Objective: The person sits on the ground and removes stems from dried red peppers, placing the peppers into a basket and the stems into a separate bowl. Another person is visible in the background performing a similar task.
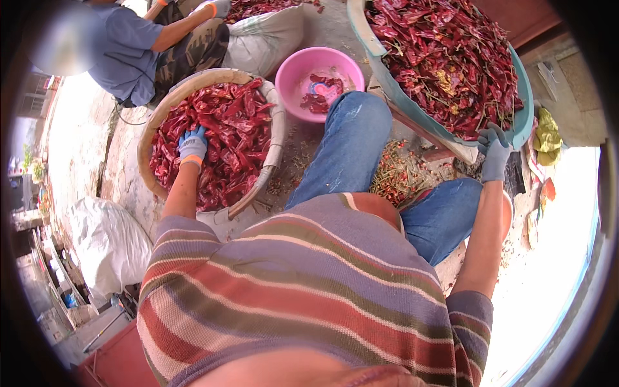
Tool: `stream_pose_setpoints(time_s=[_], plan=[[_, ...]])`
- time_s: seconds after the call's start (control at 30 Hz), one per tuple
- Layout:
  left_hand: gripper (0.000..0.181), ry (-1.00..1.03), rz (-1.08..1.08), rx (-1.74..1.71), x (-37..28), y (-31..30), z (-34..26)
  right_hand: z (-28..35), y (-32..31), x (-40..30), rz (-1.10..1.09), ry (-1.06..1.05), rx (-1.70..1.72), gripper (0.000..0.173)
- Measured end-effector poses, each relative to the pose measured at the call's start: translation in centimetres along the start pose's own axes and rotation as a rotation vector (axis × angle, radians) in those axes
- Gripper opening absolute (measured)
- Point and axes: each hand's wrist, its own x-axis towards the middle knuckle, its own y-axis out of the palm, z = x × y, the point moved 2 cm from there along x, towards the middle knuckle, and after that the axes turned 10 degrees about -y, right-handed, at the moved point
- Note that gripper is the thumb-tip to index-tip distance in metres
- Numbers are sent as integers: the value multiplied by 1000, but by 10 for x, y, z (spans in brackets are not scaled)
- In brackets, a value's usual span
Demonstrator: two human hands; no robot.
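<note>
My left hand (194, 145), in a blue and grey work glove with an orange cuff, rests on the dried red chili peppers (232, 126) that fill a round basket (146, 140). Its fingertips are partly hidden among the peppers, so a grip cannot be made out. On the right, my right hand (494, 150), in a grey glove, is at the near rim of a large teal tub (524, 104) heaped with dried chilies that have stems (445, 58). Its fingers look bent; whether they hold anything cannot be told. Between basket and tub sits a pink basin (285, 99) with a few red chilies inside.
A person in a blue shirt (128, 43) sits at the upper left, beside a stuffed white woven sack (266, 41). Loose stems and chili bits (404, 176) lie between my knees. Another white sack (111, 242) is at the left, and a yellow-green cloth or bag (546, 138) at the right.
</note>
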Motion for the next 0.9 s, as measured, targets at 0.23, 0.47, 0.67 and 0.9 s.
stream_pose_setpoints(time_s=[0.23,0.47,0.67,0.9], plan=[[65,-3,441,40,8,-69,-25,30,27,19,237,19,-279,23],[43,260,442,-58,-33,-182,-55,-9,60,66,502,-83,-955,35],[21,649,286,-467,-59,-285,-151,-26,103,65,473,68,-824,72],[31,1279,41,-572,-91,-363,-364,-27,114,53,744,71,-797,66]])
